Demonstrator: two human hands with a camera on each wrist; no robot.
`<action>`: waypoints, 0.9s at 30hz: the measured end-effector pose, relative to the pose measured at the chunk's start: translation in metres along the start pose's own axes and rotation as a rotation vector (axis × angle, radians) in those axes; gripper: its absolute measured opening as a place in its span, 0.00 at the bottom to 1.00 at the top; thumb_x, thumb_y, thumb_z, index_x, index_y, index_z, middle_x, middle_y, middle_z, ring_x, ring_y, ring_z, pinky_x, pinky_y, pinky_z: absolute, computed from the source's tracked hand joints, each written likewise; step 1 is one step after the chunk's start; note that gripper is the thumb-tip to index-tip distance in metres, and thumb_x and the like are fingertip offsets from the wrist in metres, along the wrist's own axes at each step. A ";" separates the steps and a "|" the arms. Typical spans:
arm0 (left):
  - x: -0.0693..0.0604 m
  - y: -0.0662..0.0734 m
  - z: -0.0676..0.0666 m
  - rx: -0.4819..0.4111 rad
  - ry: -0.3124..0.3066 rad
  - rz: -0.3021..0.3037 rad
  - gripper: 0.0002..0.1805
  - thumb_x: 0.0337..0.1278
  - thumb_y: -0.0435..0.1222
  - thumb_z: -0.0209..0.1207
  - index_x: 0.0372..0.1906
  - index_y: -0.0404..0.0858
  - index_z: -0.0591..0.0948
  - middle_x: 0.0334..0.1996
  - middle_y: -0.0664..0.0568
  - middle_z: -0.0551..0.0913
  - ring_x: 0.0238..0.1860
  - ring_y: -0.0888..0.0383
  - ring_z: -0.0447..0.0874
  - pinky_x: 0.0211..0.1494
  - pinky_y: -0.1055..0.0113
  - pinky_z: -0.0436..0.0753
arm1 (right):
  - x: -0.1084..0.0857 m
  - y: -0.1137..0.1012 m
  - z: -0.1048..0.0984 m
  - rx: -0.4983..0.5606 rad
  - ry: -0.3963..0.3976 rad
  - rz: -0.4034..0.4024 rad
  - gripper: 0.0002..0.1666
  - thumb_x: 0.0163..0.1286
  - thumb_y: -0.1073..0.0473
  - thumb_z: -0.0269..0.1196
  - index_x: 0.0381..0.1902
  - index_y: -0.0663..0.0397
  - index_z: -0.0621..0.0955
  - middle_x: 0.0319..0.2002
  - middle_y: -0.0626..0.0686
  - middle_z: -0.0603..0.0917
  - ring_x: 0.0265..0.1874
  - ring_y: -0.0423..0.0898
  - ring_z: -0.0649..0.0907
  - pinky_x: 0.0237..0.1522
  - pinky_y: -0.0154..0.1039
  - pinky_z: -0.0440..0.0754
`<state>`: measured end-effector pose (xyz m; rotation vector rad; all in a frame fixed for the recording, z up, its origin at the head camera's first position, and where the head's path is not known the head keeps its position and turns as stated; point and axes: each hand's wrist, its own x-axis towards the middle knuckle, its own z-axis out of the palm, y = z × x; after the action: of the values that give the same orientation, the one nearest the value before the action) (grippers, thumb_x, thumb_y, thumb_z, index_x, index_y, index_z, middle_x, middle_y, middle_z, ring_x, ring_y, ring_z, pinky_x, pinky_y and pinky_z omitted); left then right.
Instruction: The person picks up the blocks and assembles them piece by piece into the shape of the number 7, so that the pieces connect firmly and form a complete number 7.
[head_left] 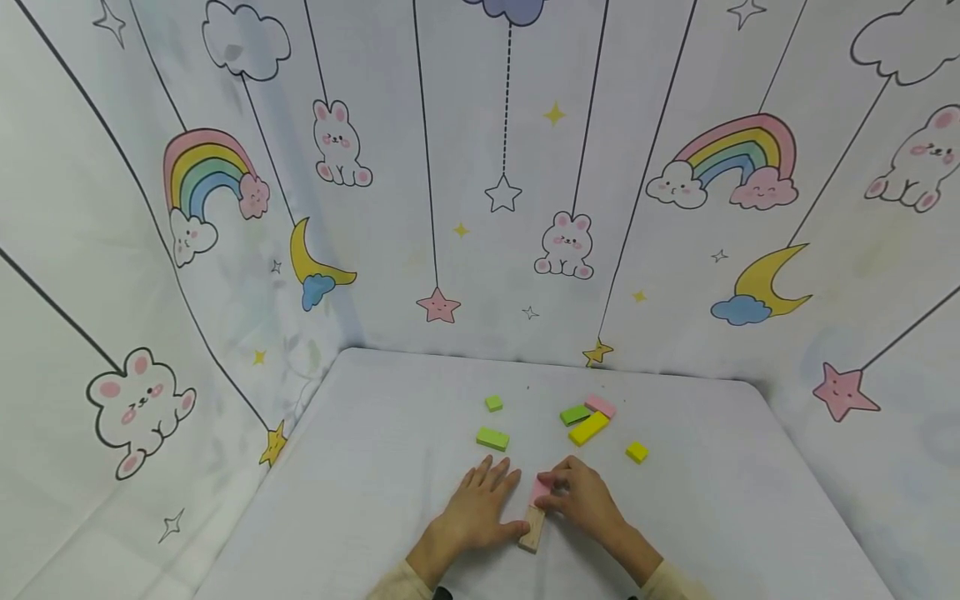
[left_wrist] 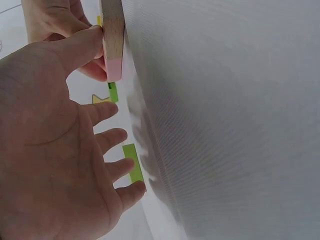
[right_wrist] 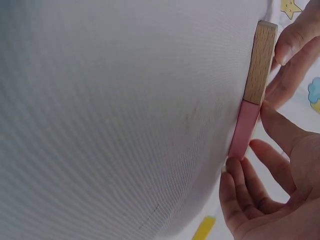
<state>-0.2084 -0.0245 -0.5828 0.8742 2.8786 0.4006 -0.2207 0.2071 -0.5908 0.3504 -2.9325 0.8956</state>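
Observation:
A plain wooden block [head_left: 532, 535] and a pink block [head_left: 539, 490] lie end to end on the white cloth, near the front of the table. In the right wrist view, the wooden block [right_wrist: 261, 62] meets the pink block [right_wrist: 245, 127] with no visible gap. My right hand [head_left: 585, 500] pinches the pink block between thumb and fingers. Spread flat to the left is my left hand [head_left: 474, 512], its fingers straight and its thumb against the side of the wooden block. The left wrist view shows that palm [left_wrist: 55, 145] with nothing held in it.
Beyond my left hand lie a light green oblong block [head_left: 492, 439] and a small green block [head_left: 493, 403]. Farther right are a green block [head_left: 575, 415], a pink block [head_left: 602, 406], a yellow oblong block [head_left: 588, 428] and a small yellow block [head_left: 637, 452]. Printed cloth walls [head_left: 480, 267] surround the table.

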 end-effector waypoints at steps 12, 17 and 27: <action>-0.001 0.000 -0.001 0.015 -0.007 0.040 0.46 0.65 0.67 0.57 0.80 0.46 0.66 0.80 0.46 0.62 0.81 0.39 0.56 0.77 0.42 0.65 | -0.006 -0.004 0.001 0.013 -0.010 0.004 0.24 0.52 0.49 0.82 0.47 0.47 0.92 0.38 0.40 0.79 0.38 0.37 0.79 0.43 0.40 0.82; -0.005 0.001 -0.001 0.012 -0.007 0.036 0.46 0.65 0.67 0.57 0.80 0.47 0.67 0.80 0.46 0.62 0.81 0.40 0.56 0.78 0.44 0.65 | -0.007 -0.005 0.002 0.021 -0.010 -0.001 0.24 0.52 0.49 0.82 0.47 0.48 0.92 0.38 0.41 0.80 0.39 0.37 0.80 0.44 0.40 0.82; -0.009 0.000 0.000 -0.005 -0.011 0.030 0.45 0.66 0.67 0.55 0.79 0.47 0.67 0.80 0.46 0.62 0.81 0.39 0.55 0.78 0.42 0.64 | -0.012 -0.007 0.001 0.021 -0.017 -0.006 0.24 0.52 0.50 0.82 0.48 0.49 0.92 0.38 0.41 0.79 0.39 0.38 0.80 0.44 0.40 0.83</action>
<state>-0.2012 -0.0293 -0.5829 0.9173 2.8561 0.4046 -0.2076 0.2033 -0.5892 0.3690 -2.9379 0.9282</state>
